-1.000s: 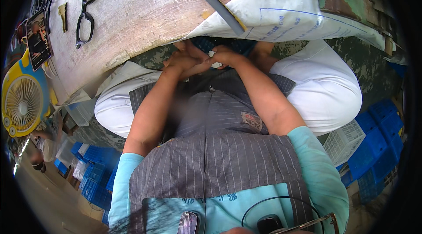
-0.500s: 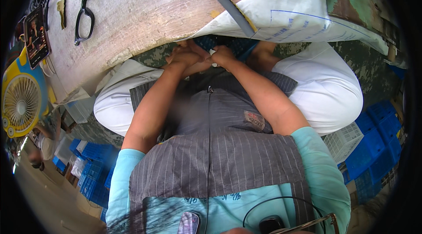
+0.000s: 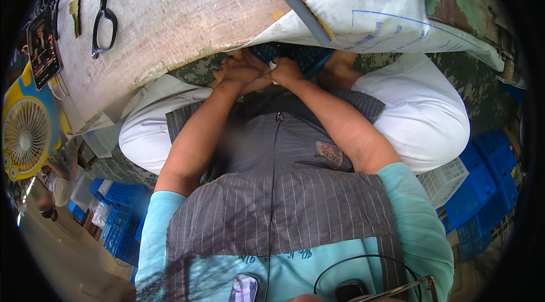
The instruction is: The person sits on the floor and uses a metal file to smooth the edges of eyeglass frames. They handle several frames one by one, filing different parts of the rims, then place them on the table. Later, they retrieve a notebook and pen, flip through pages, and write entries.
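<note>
Head view: small white scrap (image 3: 273, 66) pinched between both hands, right at the table's (image 3: 170, 18) near edge, over the lap. Left hand (image 3: 238, 72) and right hand (image 3: 286, 69) pressed together, fingers curled tight on it. Dark blue patterned cloth (image 3: 309, 57) just behind, under white sheet (image 3: 386, 18). Black scissors (image 3: 105, 9) well off left.

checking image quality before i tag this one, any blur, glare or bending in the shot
Head view: strong fisheye, so the wooden bench edge bows and a black rim rings the picture; even daylight, brightest on the white sheet; a soft blurred patch on the striped apron; left hand and right hand sit in the bench's shade, fairly sharp.
</note>
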{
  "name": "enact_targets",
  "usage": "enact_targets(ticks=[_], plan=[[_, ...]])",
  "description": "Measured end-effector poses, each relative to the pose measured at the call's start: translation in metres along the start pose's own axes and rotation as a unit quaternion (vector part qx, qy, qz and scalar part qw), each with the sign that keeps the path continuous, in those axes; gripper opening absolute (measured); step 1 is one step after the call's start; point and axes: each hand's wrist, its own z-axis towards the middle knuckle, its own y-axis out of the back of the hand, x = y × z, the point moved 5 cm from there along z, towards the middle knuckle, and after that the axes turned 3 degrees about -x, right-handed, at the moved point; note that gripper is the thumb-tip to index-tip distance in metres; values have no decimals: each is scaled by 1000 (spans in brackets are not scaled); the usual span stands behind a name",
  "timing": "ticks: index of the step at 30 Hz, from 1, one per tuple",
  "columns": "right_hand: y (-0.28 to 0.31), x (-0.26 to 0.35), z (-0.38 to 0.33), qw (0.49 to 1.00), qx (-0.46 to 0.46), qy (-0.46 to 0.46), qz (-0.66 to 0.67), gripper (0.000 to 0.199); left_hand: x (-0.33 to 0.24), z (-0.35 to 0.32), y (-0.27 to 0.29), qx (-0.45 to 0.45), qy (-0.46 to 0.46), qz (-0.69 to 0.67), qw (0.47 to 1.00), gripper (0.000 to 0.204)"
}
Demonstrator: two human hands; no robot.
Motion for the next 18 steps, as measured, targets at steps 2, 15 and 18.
enact_targets(ticks=[2, 15, 18], plan=[[-1, 2, 0, 1000, 13, 10, -4, 54, 1, 0, -1, -2, 4, -9, 1000, 113], [-1, 11, 3, 993, 18, 85, -74, 41, 0, 0, -1, -5, 21, -18, 1000, 112], [-3, 0, 8, 997, 61, 31, 20, 37, 0, 1, -2, 13, -9, -9, 1000, 101]])
